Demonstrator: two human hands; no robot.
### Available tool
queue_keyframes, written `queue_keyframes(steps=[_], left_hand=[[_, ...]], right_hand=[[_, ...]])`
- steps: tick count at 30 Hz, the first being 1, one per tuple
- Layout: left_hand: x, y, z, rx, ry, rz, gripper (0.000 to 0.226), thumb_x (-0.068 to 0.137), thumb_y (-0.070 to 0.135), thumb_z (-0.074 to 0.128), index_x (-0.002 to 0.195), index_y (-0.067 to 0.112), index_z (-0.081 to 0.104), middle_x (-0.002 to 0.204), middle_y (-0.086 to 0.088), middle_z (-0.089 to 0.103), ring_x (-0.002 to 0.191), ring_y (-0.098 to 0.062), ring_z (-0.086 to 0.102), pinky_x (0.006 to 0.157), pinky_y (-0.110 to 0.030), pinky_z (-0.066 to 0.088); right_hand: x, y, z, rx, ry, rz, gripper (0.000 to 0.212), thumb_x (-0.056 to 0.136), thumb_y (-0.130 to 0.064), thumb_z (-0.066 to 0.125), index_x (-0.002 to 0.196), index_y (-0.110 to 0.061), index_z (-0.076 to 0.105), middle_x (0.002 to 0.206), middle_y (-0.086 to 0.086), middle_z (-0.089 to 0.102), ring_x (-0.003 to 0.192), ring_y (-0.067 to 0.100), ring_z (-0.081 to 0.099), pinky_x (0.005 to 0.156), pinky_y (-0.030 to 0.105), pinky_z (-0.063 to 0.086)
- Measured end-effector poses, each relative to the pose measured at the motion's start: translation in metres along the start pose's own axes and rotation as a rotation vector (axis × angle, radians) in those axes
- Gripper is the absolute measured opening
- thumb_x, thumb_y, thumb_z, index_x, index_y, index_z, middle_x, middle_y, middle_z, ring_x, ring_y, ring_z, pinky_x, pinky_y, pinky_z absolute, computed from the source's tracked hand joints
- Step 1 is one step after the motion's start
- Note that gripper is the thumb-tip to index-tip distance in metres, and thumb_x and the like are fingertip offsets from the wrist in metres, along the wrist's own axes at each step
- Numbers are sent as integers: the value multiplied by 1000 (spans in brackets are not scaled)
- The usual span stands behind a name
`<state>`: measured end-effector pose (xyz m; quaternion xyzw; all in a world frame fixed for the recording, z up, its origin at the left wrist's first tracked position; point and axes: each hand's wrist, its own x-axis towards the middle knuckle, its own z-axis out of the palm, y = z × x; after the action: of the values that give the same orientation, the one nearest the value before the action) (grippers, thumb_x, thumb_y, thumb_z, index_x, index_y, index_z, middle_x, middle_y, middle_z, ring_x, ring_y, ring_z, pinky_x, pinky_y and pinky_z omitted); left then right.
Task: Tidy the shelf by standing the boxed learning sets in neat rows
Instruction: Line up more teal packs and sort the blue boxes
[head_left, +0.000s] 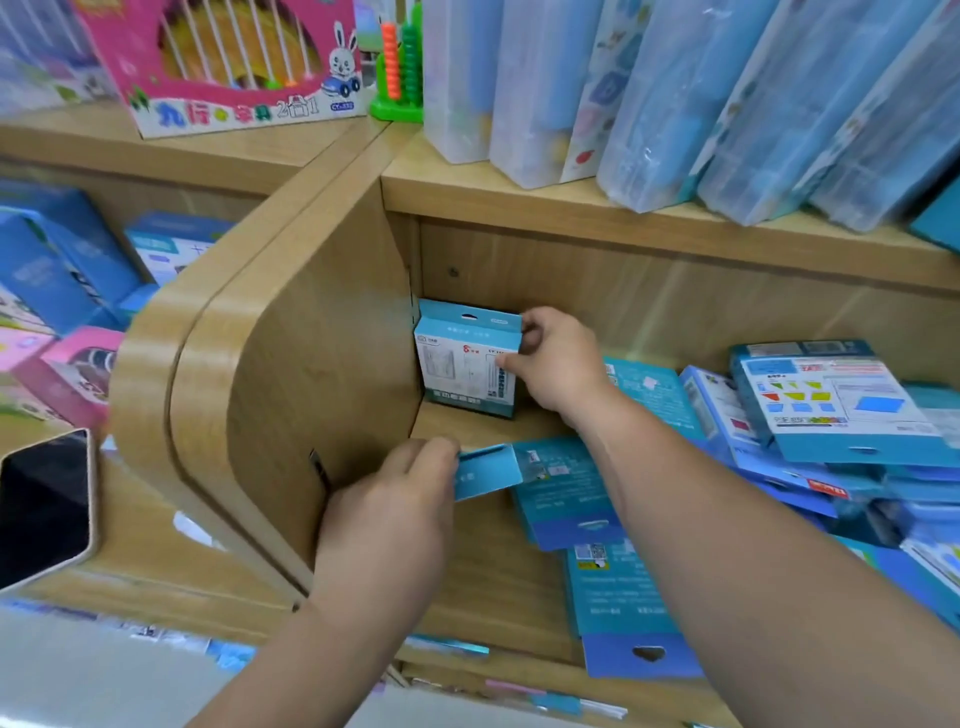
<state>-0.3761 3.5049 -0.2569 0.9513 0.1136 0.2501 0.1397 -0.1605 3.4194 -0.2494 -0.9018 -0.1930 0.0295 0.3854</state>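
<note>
Head view. Steadies the standing box (467, 358) with the right hand (556, 358): thumb across the front face, fingers curled round its right edge near the top. Stands upright at the back of the shelf (493, 571), left side against the side panel (322, 374).

Pinches a second box (488, 470) by its left end with the left hand (400, 499), in front of the standing box and apart from it. Lies nearly flat, long axis running rightward from the left hand, far end passing under the right forearm and over other flat boxes. Reaches up from the bottom edge, back of the left hand uppermost, knuckles bent; crosses from the lower right with the right forearm, wrist bent in toward the standing box.

Probably calls for tipping the second box up on end and sliding it back beside the standing box, where the right hand now fills the gap. Leaves a loose heap of boxes (831, 415), right of the standing box, yet to be stood.
</note>
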Motion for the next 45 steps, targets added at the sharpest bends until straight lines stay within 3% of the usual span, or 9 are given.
queue_keyframes(steps=[5,11,15,20,24,28,38,42,45], left_hand=[[11,3,-5,49,-62,-46,12,87,12,67,93,18,59,78,-1,63,51,-25,59,40,-37,50],[14,3,-5,-23,-39,-56,12,93,15,58,103,18,62,88,-3,67,65,-29,65,51,-42,55],[22,4,-9,-37,4,-51,22,97,25,44,105,18,63,90,-3,68,70,-28,66,54,-42,56],[40,16,-21,-83,33,-120,22,99,28,49,112,21,65,102,-1,69,87,-23,65,69,-42,57],[53,26,-29,-114,64,-116,18,98,26,55,112,21,65,107,-3,70,92,-20,67,69,-41,59],[58,35,-26,-162,67,-57,18,96,22,58,112,20,67,111,-3,70,100,-20,67,73,-39,59],[52,52,-15,-393,226,-24,60,87,32,68,142,22,45,144,1,36,128,-17,47,92,-40,55],[68,50,-4,-581,75,-157,78,89,40,68,152,39,23,142,14,47,124,-14,53,96,-42,53],[80,47,-3,-686,22,-202,57,89,35,69,138,44,41,124,17,61,110,-8,64,81,-40,60]], right_hand=[[8,1,12,-92,-33,47,41,81,-21,81,119,-18,66,114,4,71,105,24,67,92,29,52],[9,-2,8,-221,-6,26,28,86,-22,70,112,-17,62,113,10,71,104,32,65,86,35,53],[-6,-3,-11,-58,-46,-21,34,89,-27,70,114,-16,49,106,4,72,100,24,66,83,34,51],[-50,-8,-49,399,-238,-118,23,94,-47,59,99,-28,70,98,-4,75,94,12,71,81,37,55],[-77,5,-72,426,-435,-203,43,72,-36,86,111,-27,71,106,-1,74,100,15,70,88,30,56],[-87,12,-72,239,-313,-307,35,76,-23,85,107,-28,69,99,-10,72,93,8,66,83,36,57],[-106,29,-105,443,-54,-238,23,91,-20,69,112,-27,65,103,-10,73,95,13,67,90,44,56],[-98,28,-111,521,-74,-162,20,94,-18,67,113,-25,64,109,-2,73,102,21,68,86,49,59],[-88,27,-109,517,-111,-155,25,95,-16,67,119,-21,64,111,2,72,101,21,68,87,44,59]])
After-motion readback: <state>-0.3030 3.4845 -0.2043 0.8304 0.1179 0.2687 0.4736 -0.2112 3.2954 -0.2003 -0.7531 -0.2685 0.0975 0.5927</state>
